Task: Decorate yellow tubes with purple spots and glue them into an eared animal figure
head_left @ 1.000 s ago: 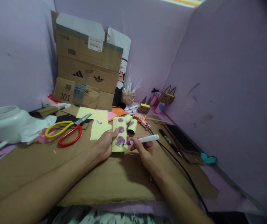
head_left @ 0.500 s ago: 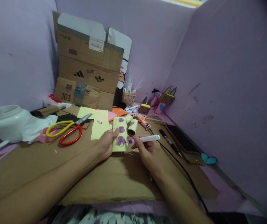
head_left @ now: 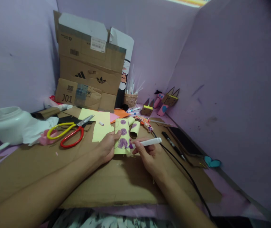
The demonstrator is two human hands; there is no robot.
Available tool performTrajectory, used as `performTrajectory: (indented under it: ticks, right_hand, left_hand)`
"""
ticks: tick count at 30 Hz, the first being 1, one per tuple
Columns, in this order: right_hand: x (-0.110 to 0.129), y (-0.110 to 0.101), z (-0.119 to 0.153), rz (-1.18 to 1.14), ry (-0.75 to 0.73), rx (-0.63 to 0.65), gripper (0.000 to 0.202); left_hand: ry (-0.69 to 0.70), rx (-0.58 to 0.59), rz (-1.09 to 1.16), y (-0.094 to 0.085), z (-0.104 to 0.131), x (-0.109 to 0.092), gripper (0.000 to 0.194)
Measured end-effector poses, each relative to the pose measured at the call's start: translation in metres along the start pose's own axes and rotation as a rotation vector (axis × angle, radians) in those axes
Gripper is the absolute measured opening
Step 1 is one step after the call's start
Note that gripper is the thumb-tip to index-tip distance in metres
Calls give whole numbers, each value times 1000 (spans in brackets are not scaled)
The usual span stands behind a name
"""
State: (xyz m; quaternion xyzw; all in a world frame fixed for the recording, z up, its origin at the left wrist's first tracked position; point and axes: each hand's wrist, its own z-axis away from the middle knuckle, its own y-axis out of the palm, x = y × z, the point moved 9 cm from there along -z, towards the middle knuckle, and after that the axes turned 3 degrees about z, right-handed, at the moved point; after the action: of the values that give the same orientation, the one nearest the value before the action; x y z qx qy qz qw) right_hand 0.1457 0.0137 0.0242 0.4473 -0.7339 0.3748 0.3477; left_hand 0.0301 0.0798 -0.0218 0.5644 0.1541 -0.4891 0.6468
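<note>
My left hand (head_left: 108,146) grips the left side of a pale yellow paper piece (head_left: 118,151) with purple coloured-in circles on it, thumb on top. In my right hand (head_left: 149,155) is a white marker (head_left: 150,142), held like a pen. Its purple tip touches or hovers right by the lowest and largest circle; which of the two I cannot tell. Just behind the paper lies a small yellow paper roll (head_left: 134,129) with a purple mark. A torn yellow sheet (head_left: 103,133) with a small marker cap (head_left: 101,123) on it lies left of the paper piece.
Scissors (head_left: 79,129) with yellow and red handles lie at left, near a white teapot (head_left: 9,126). A folded cardboard box (head_left: 90,69) stands at the back. To the right are a black pen (head_left: 173,145), a phone (head_left: 185,141) and a black cable (head_left: 185,171).
The marker has shifted very slightly left and down with my right hand, its tip still at the lowest circle. My left hand and the paper stay in place.
</note>
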Motion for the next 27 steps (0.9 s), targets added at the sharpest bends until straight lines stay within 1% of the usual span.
performTrajectory:
  ticks: [8, 15, 17, 24, 27]
  right_hand:
    - [0, 4, -1, -2, -25, 19, 23]
    - [-5, -2, -2, -98, -41, -70, 18]
    - [-3, -3, -2, -104, -47, -77, 18]
    - [0, 3, 0, -18, -6, 19, 23]
    - [0, 4, 1, -6, -5, 27, 23]
  left_hand:
    - [20, -2, -4, -1, -1, -1, 19]
    - [29, -11, -13, -1, -2, -2, 18]
    - [26, -10, -6, -1, -1, -1, 18]
    - [6, 2, 0, 0, -1, 0, 20]
    - [13, 4, -8, -1, -1, 0, 20]
